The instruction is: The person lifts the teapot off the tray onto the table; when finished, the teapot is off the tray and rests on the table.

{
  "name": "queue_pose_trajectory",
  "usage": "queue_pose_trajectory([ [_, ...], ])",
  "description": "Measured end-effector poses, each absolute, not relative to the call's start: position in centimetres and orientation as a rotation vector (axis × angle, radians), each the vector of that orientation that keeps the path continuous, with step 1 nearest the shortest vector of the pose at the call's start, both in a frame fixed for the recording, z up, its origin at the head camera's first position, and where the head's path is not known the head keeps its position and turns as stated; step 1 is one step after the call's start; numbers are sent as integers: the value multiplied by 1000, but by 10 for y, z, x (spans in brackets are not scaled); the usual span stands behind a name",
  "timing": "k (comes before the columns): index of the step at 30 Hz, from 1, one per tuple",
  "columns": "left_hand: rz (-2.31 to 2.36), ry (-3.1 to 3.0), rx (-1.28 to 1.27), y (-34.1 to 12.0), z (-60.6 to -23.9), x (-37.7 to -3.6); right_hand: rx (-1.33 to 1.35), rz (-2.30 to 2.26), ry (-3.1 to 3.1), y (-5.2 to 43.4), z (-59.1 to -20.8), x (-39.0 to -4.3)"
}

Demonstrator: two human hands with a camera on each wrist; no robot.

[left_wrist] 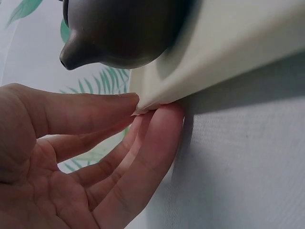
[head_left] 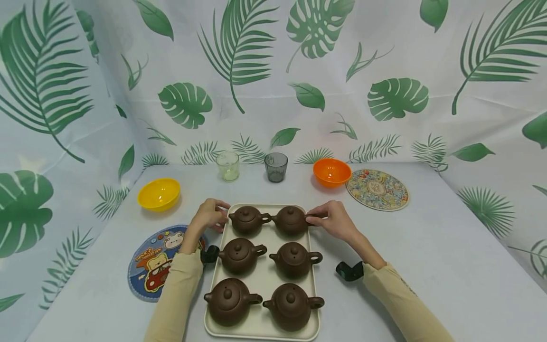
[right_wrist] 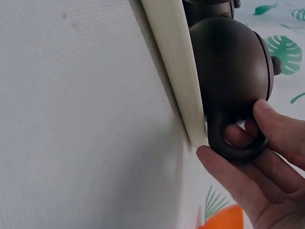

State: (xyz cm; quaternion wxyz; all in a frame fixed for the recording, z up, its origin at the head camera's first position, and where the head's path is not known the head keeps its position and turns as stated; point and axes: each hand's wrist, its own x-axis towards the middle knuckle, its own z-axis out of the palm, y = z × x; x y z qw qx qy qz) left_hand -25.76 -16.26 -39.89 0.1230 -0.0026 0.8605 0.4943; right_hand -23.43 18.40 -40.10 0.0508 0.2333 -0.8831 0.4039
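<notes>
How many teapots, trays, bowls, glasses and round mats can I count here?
Teapots: 6, all brown
Tray: 1, cream
Bowls: 2, yellow and orange
Glasses: 2, greenish and grey
Round mats: 2, both patterned
Total: 13

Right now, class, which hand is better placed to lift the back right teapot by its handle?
Likely the right hand: it grips the handle of that teapot, while the left hand pinches the opposite tray rim.
</notes>
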Motion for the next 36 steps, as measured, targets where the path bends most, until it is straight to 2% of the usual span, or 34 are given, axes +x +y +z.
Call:
queue_pose_trajectory([
  [9, 1436, 2512, 22, -162, -401, -257, 582, 1351, -2734, 209, -388, -237],
  [19, 1444, 2511, 14, -161, -401, -257, 505, 1448, -2798, 281, -364, -239],
  [28, 1428, 2509, 14, -161, -401, -258, 417, 1430, -2820, 350, -364, -229],
  [36, 1435, 2514, 15, -162, -401, -257, 329, 1393, -2862, 387, -372, -222],
])
